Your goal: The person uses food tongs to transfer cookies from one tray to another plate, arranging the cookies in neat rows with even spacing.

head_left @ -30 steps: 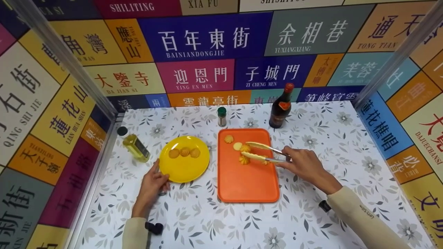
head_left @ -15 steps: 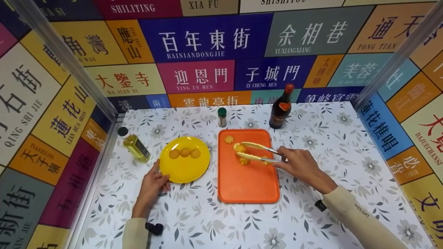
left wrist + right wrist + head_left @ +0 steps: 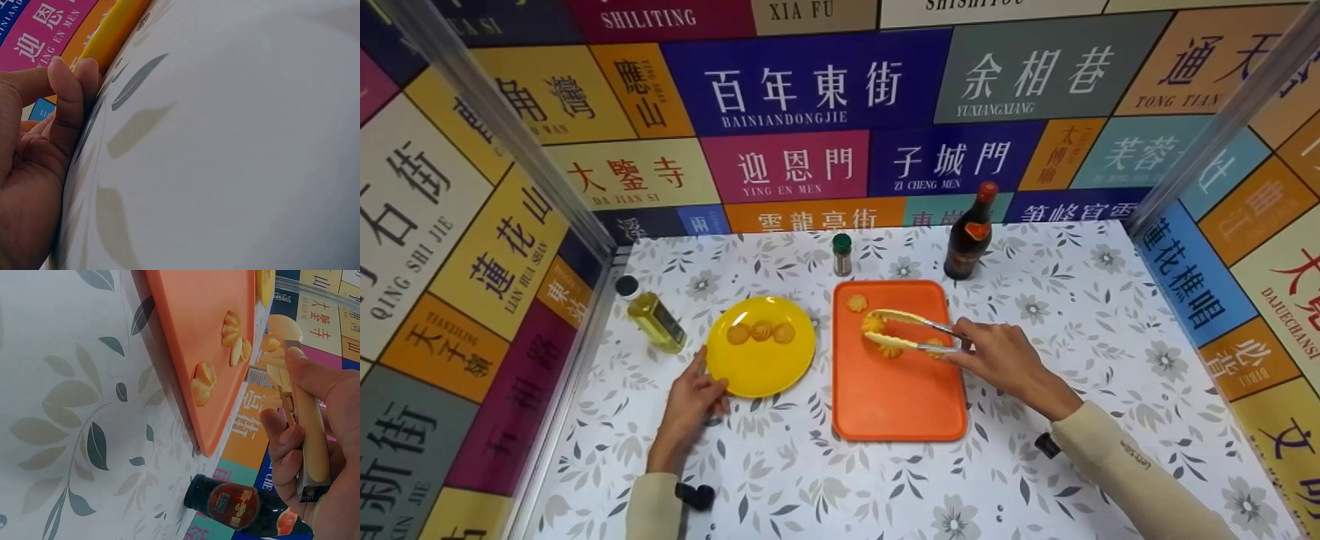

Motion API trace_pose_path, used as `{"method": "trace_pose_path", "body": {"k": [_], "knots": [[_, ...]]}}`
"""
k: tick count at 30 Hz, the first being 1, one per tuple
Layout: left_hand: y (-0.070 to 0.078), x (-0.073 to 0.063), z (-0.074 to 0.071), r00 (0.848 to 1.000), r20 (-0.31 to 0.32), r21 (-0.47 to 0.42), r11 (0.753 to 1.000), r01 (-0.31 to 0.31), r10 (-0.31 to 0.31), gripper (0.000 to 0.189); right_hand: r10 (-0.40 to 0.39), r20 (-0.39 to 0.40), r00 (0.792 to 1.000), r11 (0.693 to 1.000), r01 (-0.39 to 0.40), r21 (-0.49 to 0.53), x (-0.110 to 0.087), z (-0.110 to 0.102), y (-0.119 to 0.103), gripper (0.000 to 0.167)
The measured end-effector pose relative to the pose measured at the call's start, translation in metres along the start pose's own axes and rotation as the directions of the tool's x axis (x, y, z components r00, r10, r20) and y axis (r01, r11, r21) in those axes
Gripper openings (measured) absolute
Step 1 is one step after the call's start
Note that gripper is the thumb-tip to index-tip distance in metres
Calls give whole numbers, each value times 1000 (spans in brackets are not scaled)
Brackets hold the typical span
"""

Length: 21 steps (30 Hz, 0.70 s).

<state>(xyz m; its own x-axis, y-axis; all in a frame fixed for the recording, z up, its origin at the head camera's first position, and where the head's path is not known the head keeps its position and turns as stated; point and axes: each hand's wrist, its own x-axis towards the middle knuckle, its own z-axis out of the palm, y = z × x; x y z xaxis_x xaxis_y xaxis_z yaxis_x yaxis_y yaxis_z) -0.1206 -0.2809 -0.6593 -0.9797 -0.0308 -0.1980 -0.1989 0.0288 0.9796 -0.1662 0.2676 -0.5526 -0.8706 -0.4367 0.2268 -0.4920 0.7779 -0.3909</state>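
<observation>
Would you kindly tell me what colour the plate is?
The plate is bright yellow; it shows best in the head view.

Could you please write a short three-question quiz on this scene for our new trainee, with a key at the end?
1. What is the right hand holding?
2. True or false: three cookies lie in a row on the yellow plate.
3. Fill the blank: from where the person works, the small green-capped jar stands just beyond the far edge of the orange ____.

Key: 1. A pair of tongs. 2. True. 3. Tray.
</observation>
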Motion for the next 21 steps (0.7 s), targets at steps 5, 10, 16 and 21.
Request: {"method": "trace_pose_path", "body": {"k": [5, 10, 16, 21], "knots": [[0, 1, 0, 1000, -6, -10, 1000, 14, -14, 83, -18, -1, 1000, 1000, 18, 2, 3, 2, -4, 32], [2, 2, 1, 999, -14, 7, 999, 45, -45, 84, -15, 16, 1000, 1000, 15, 20, 5, 2, -7, 33], [1, 1, 0, 999, -3, 21, 999, 35, -35, 84, -41, 2, 999, 999, 41, 33, 7, 4, -10, 33], [0, 1, -1, 1000, 13, 37, 999, -6, 6, 83, -58, -22, 998, 998, 59, 36, 9, 6, -13, 34]]}}
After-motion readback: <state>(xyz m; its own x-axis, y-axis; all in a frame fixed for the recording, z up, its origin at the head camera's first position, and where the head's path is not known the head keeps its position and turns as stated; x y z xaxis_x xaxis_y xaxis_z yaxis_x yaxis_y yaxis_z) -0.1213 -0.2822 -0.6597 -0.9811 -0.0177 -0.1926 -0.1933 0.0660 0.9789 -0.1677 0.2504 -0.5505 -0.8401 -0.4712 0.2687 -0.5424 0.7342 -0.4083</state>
